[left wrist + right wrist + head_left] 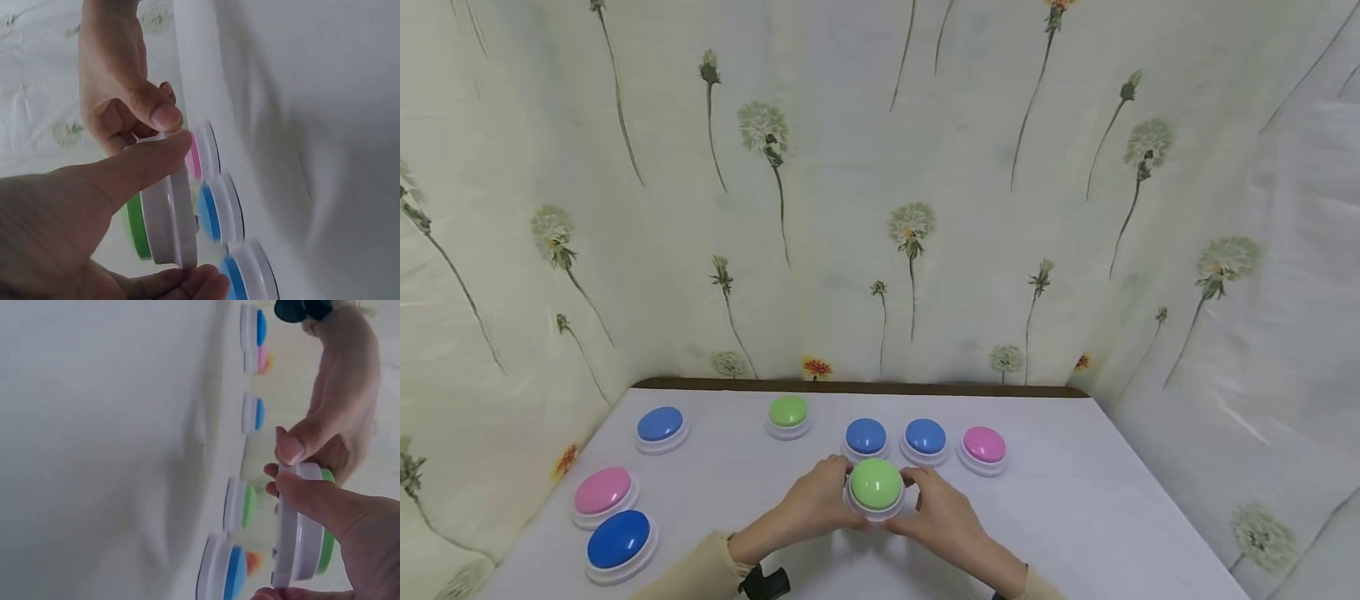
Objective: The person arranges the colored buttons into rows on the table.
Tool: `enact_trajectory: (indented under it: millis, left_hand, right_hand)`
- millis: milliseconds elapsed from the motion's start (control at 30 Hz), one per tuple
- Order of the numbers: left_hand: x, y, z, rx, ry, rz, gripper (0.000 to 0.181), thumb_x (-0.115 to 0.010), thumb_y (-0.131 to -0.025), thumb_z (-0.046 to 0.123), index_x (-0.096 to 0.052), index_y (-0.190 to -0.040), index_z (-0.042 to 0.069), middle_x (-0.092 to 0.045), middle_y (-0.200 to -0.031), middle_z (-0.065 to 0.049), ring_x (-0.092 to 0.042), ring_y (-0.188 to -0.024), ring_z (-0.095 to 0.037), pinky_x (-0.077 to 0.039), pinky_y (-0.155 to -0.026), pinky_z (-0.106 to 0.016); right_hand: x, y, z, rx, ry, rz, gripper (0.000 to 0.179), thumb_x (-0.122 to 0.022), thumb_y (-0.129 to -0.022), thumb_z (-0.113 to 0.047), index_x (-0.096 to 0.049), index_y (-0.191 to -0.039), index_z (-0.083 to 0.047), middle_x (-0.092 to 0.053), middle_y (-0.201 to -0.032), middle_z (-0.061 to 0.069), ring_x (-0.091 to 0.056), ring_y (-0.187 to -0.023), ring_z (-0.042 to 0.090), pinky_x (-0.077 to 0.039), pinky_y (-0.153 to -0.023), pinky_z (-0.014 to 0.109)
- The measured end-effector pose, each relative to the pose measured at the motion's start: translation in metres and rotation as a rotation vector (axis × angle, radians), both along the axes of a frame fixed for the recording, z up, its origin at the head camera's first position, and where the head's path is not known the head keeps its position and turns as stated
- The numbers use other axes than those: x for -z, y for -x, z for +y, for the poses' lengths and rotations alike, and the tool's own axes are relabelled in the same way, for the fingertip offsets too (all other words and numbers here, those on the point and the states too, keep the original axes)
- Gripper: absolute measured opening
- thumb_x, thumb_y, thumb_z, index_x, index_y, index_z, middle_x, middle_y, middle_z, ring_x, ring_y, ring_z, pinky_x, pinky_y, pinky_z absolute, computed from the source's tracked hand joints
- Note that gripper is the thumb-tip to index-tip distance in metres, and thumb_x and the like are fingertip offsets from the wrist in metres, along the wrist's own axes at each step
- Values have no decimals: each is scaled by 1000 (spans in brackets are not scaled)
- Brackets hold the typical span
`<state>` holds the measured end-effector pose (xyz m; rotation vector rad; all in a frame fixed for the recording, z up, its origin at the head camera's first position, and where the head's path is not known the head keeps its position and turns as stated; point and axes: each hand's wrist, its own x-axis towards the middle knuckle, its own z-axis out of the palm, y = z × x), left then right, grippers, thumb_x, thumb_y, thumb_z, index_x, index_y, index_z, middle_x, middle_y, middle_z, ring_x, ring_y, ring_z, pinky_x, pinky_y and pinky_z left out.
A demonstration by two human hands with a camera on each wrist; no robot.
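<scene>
A push button with a light green dome and white base is held up off the white table, between both hands. My left hand grips its left side, thumb at the near edge and fingers at the far edge. On the right side my right hand grips it the same way. In the left wrist view the white base shows side-on between thumb and fingers. Just beyond the held button stand a blue button, a second blue button and a pink button.
Another green button stands near the table's back edge. Along the left side are a blue button, a pink button and a larger-looking blue button. A flower-print curtain surrounds the white table.
</scene>
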<state>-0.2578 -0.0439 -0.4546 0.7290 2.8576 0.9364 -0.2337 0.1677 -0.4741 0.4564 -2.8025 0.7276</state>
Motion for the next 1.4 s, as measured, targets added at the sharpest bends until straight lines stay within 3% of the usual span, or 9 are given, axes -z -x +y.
enact_trajectory:
  millis: [233,533,800,867,1067,1300,1400]
  left_hand:
    - [7,-9,59,75,44,31,78,-79,-53,53,-54,-109,6,-55,-94,0,-52,-83,-10,-47,-68,-28]
    - [29,-18,131,141,121,114,79,-78,-52,58,-56,-107,6,-54,-89,2,-50,-78,-7,-45,-63,-23]
    - [42,-14,185,185,166,97,74,-78,-53,58,-57,-105,10,-46,-85,5,-41,-77,-7,-39,-64,-21]
    - [42,-11,195,185,161,97,73,-78,-52,57,-58,-104,10,-46,-84,5,-40,-76,-7,-38,-65,-21]
    - [43,-3,215,175,137,73,70,-81,-52,51,-59,-104,11,-49,-84,5,-43,-77,-8,-38,-68,-23]
    - [47,-1,224,175,32,-50,57,-84,-56,34,-61,-102,7,-49,-83,3,-44,-76,-6,-40,-68,-20]
    - [48,-5,224,151,24,3,45,-82,-60,32,-65,-93,5,-49,-78,3,-43,-71,-6,-39,-63,-19]
  right_hand:
    - [-2,-27,54,128,6,-85,70,-74,-55,-61,-58,-110,-20,-56,-99,-12,-48,-69,6,-36,-53,19]
    - [4,-51,108,308,-10,-215,79,-79,-49,-57,-59,-112,-15,-57,-98,-8,-47,-72,8,-38,-56,23]
    - [9,-60,153,347,-69,-194,79,-83,-47,-49,-60,-109,-7,-59,-95,1,-55,-81,14,-47,-66,37]
    - [10,-60,161,359,-77,-180,81,-82,-48,-51,-59,-110,-5,-59,-98,4,-56,-86,17,-47,-68,41]
    - [17,-53,177,393,-49,-188,84,-82,-50,-48,-56,-114,1,-56,-102,9,-53,-83,17,-46,-67,36]
    - [22,-49,184,375,-25,-180,79,-84,-53,-38,-54,-110,9,-56,-95,12,-56,-87,25,-46,-77,45]
    - [24,-49,184,368,-18,-147,73,-84,-55,-32,-55,-107,10,-57,-91,12,-56,-85,26,-46,-75,45]
